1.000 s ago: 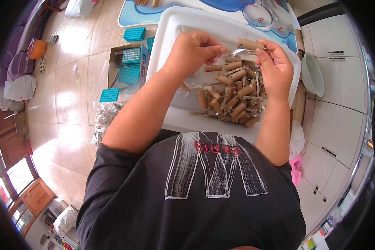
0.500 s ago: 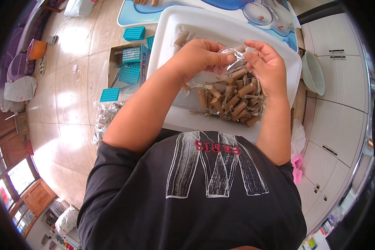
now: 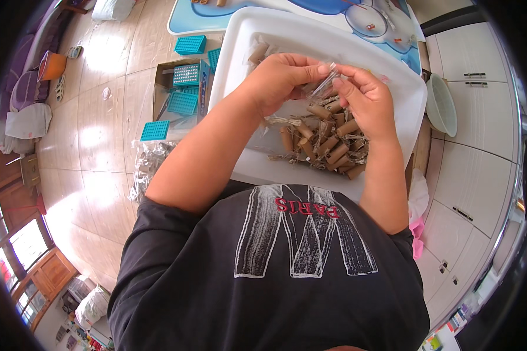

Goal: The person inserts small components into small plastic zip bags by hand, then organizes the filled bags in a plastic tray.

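Above a white plastic tub, both my hands pinch a small clear plastic bag [image 3: 324, 88]. My left hand [image 3: 284, 82] has its thumb and forefinger closed on one side of it. On the other side, the bag's edge is between the fingertips of my right hand [image 3: 366, 99]. What the bag contains, if anything, I cannot make out. Below my hands, a heap of brown cardboard tubes [image 3: 328, 143] with frayed string-like strands lies in the white tub [image 3: 246, 169]. More wrapped tubes [image 3: 257, 52] are at the tub's far left, partly behind my left hand.
Left of the tub stands a cardboard box [image 3: 158, 93] holding teal perforated racks [image 3: 182, 103]; more such racks lie around it. Near my left elbow is a bag of silvery packets [image 3: 146, 167]. A blue-and-white table [image 3: 202, 20] lies beyond the tub, a pale green basin [image 3: 440, 105] to its right.
The bag has turned from a flat, crumpled shape to a narrower, more upright one. My right hand has shifted slightly left and down.
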Motion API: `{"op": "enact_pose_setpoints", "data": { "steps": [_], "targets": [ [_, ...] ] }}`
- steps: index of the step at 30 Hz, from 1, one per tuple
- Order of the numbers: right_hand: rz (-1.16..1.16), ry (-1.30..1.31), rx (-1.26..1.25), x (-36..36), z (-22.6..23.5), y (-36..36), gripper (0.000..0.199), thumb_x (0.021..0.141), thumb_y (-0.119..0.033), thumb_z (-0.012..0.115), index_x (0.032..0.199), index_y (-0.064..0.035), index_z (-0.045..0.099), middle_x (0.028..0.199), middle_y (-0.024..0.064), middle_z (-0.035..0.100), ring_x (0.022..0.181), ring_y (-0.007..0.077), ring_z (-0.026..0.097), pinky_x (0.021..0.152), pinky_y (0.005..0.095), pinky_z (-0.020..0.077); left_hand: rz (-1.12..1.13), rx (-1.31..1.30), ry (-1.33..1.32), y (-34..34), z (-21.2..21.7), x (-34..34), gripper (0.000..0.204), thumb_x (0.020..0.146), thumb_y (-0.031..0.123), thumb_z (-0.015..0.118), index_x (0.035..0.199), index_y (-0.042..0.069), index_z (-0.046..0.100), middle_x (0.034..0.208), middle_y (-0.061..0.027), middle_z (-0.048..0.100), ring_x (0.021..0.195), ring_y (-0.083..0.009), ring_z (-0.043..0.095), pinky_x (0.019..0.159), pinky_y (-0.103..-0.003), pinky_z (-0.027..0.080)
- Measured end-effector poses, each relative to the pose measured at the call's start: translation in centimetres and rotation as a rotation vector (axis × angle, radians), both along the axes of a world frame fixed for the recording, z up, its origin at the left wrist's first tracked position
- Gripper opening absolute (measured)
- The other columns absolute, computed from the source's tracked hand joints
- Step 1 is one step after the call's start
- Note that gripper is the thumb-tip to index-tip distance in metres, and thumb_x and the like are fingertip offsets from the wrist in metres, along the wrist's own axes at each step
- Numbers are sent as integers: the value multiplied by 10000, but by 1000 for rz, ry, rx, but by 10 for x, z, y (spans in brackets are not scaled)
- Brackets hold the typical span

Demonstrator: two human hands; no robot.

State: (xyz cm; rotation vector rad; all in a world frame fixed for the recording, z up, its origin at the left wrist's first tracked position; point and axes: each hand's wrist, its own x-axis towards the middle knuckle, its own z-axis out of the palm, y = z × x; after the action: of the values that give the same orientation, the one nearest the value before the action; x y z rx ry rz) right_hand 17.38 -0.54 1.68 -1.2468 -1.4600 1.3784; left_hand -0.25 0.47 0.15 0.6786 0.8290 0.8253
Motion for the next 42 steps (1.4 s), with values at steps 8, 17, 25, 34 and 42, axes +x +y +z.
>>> {"op": "enact_pose_setpoints", "data": {
  "steps": [8, 17, 25, 34, 42],
  "targets": [
    [-1, 58, 30, 6, -7, 6, 142, 834, -114, 589, 921, -14, 637, 640, -45, 518, 557, 24, 441, 518, 160, 376, 74, 3, -52, 1, -8, 3, 199, 810, 207, 635, 907, 33, 640, 815, -20, 633, 719, -81, 573, 623, -213, 443],
    [-172, -220, 401, -4, -5, 6, 127, 772, -79, 649, 890, -34, 654, 647, -18, 549, 558, 52, 473, 514, 195, 391, 177, 121, 165, 3, -11, 10, 160, 816, 124, 615, 924, 7, 630, 850, -49, 637, 732, -94, 586, 672, -206, 465],
    [-182, -368, 692, -15, -5, 7, 109, 720, -64, 680, 822, -38, 651, 661, 44, 577, 562, 123, 542, 508, 231, 422, 180, 227, 196, -8, -5, 21, 186, 815, 98, 614, 964, -11, 631, 840, -26, 629, 735, -73, 561, 664, -196, 457],
    [-499, -17, 443, -5, -20, 18, 178, 866, -175, 553, 779, -20, 550, 689, 2, 534, 576, 99, 488, 490, 233, 391, 157, 357, 380, -13, -2, 23, 154, 824, 77, 588, 943, -8, 638, 858, -36, 646, 764, -72, 579, 687, -197, 465],
    [-355, 646, -88, 30, -6, 26, 100, 857, -123, 551, 865, -23, 549, 734, 42, 556, 496, 60, 373, 419, 178, 265, 293, 254, 186, -5, 1, 7, 129, 833, 84, 581, 929, 7, 621, 876, -45, 647, 771, -91, 588, 718, -224, 482]
  ]
}}
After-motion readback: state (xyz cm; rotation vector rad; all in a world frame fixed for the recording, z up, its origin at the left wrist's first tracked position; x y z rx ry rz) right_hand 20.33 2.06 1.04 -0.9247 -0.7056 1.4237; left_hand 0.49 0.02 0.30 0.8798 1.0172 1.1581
